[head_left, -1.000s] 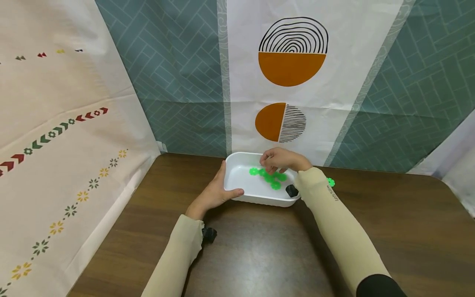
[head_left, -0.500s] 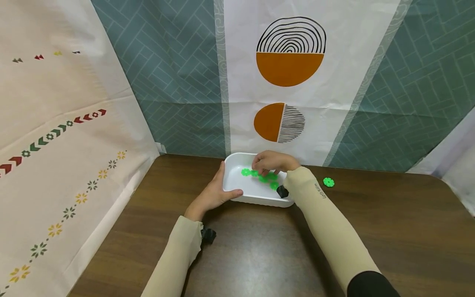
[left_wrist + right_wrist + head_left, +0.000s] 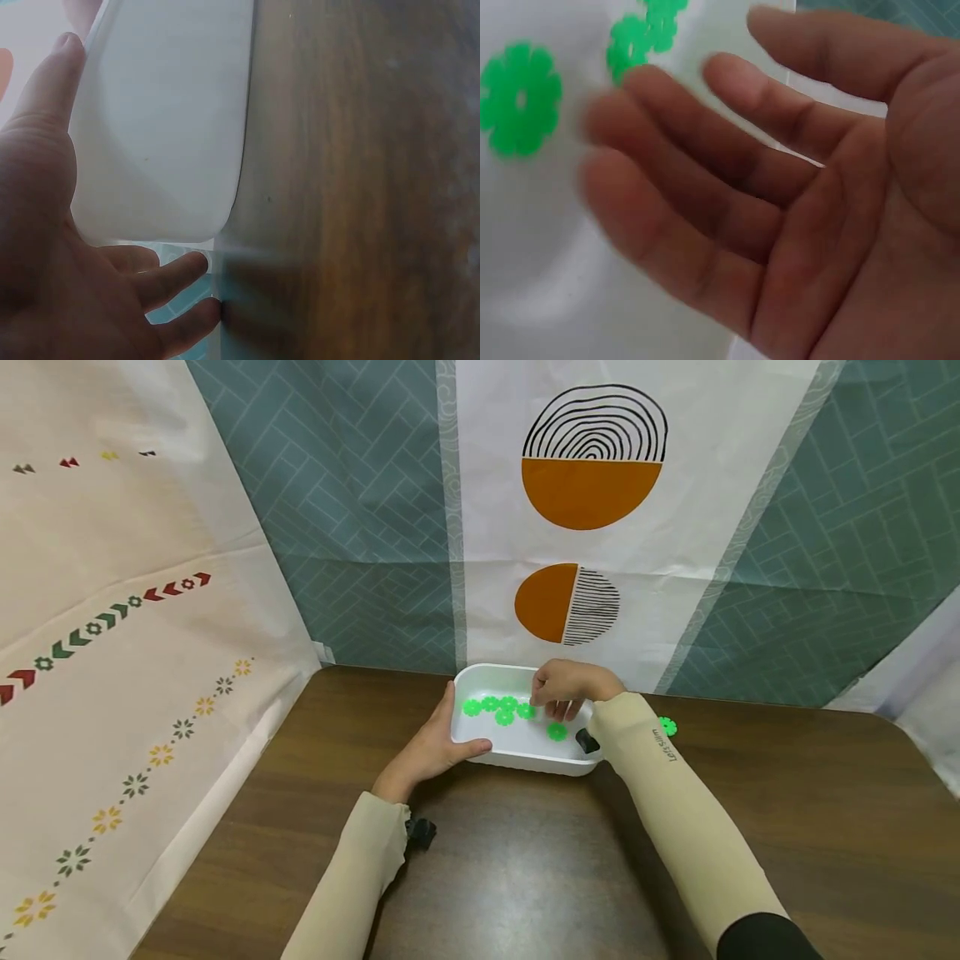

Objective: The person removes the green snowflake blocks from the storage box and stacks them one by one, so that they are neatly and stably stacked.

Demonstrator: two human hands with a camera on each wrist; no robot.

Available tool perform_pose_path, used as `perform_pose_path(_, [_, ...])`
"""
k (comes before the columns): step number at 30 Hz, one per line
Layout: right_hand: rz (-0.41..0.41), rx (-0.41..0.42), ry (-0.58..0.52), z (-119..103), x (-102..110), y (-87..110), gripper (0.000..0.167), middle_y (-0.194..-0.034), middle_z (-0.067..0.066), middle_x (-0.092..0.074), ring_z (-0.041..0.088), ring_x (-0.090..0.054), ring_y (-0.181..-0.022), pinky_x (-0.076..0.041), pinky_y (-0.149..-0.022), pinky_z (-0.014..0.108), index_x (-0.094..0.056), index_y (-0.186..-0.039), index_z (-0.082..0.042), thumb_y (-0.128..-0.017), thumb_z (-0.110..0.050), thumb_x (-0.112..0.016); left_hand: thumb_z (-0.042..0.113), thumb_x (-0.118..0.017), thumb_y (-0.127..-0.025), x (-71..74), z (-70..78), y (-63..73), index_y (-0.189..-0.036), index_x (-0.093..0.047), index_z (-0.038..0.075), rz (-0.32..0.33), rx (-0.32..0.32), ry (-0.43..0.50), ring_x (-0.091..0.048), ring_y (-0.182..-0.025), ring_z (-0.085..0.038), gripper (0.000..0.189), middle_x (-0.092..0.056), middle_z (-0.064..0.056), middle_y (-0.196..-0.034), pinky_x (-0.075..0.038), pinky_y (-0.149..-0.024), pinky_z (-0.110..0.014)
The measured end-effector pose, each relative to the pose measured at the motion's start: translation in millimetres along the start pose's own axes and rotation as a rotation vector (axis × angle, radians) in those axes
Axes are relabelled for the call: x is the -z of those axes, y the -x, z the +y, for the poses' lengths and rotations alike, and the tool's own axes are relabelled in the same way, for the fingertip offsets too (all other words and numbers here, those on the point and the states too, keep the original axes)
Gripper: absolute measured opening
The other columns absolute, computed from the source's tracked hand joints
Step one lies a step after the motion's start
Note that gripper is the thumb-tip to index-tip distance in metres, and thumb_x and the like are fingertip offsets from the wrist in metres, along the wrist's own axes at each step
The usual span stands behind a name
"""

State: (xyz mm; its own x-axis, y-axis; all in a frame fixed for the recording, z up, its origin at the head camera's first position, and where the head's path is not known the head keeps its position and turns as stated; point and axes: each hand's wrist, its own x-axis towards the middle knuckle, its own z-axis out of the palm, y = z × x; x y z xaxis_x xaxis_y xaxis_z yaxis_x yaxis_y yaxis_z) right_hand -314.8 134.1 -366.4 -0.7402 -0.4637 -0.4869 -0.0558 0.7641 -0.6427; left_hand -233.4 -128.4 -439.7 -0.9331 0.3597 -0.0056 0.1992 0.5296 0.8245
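Observation:
A white tray [image 3: 525, 752] stands on the brown table near the back wall. My left hand [image 3: 442, 743] grips its near left corner, thumb on the front rim and fingers along the side; the left wrist view shows that hand [image 3: 45, 225] against the tray [image 3: 165, 135]. A chain of linked green flower discs [image 3: 495, 706] lies in the tray's left half, and a single green disc [image 3: 557, 732] lies further right. My right hand [image 3: 558, 702] hovers over the tray's right part with relaxed fingers, holding nothing. In the right wrist view its palm [image 3: 727, 187] faces the discs [image 3: 519, 99].
One more green disc [image 3: 667, 726] lies on the table [image 3: 525, 860] just right of my right forearm. Patterned cloth hangs behind the tray and along the left side. Bare wood stretches in front and to the right.
The linked discs have slid left inside the tray, and one disc now lies apart. My right hand has let go of them and drawn back to the right. The left hand kept its hold.

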Motion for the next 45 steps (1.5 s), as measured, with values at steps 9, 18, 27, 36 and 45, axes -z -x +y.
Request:
perform_pose_path(9, [-0.069, 0.02, -0.019, -1, -14, -8.7, 0.025, -0.094, 0.018, -0.068, 0.029, -0.067, -0.081, -0.057, -0.071, 0.039, -0.061, -0.103, 0.002, -0.103, -0.023, -0.059, 0.047, -0.079, -0.086, 1.5, -4.9, 4.5, -0.161, 0.013, 0.013, -0.002, 0.051, -0.01, -0.024, -0.146, -0.027, 0.124, 0.002, -0.008, -0.168, -0.024, -0.115, -0.047])
perform_pose_path(18, [0.029, 0.124, -0.028, 5, -21, -20.7, 0.018, -0.074, 0.011, -0.061, 0.023, -0.06, -0.066, -0.055, -0.061, 0.037, -0.065, -0.113, 0.0, -0.096, -0.004, -0.062, 0.045, -0.08, -0.086, 0.4, -1.8, 1.5, -0.161, 0.014, 0.015, -0.014, 0.014, 0.004, -0.032, -0.14, -0.029, 0.124, -0.001, -0.008, -0.168, -0.028, -0.113, -0.047])
perform_pose_path(27, [0.004, 0.147, 0.178, 17, -36, -29.9, 0.027, -0.069, 0.004, -0.049, 0.017, -0.045, -0.049, -0.044, -0.051, 0.029, -0.062, -0.112, -0.013, -0.088, -0.004, -0.071, 0.047, -0.079, -0.087, 1.9, 0.2, 0.0, -0.161, 0.013, 0.014, -0.034, 0.01, -0.023, -0.025, -0.145, -0.028, 0.123, 0.004, -0.006, -0.168, -0.027, -0.114, -0.046])
perform_pose_path(36, [0.038, 0.136, 0.258, 12, -41, -33.7, 0.019, -0.071, 0.005, -0.05, 0.016, -0.045, -0.049, -0.043, -0.05, 0.028, -0.065, -0.109, -0.015, -0.091, -0.01, -0.072, 0.048, -0.078, -0.087, 2.4, 0.4, 0.4, -0.161, 0.014, 0.016, -0.03, 0.023, -0.027, -0.021, -0.147, -0.026, 0.123, 0.005, -0.005, -0.168, -0.024, -0.116, -0.045])
perform_pose_path(45, [0.146, 0.299, 0.375, 7, -40, -32.6, 0.015, -0.077, 0.003, -0.051, 0.018, -0.049, -0.069, -0.042, -0.065, 0.031, -0.058, -0.087, -0.01, -0.086, -0.004, -0.072, 0.049, -0.078, -0.087, 1.7, -0.3, -1.1, -0.161, 0.014, 0.016, -0.031, 0.028, -0.024, -0.023, -0.146, -0.025, 0.123, 0.004, -0.004, -0.168, -0.025, -0.115, -0.044])
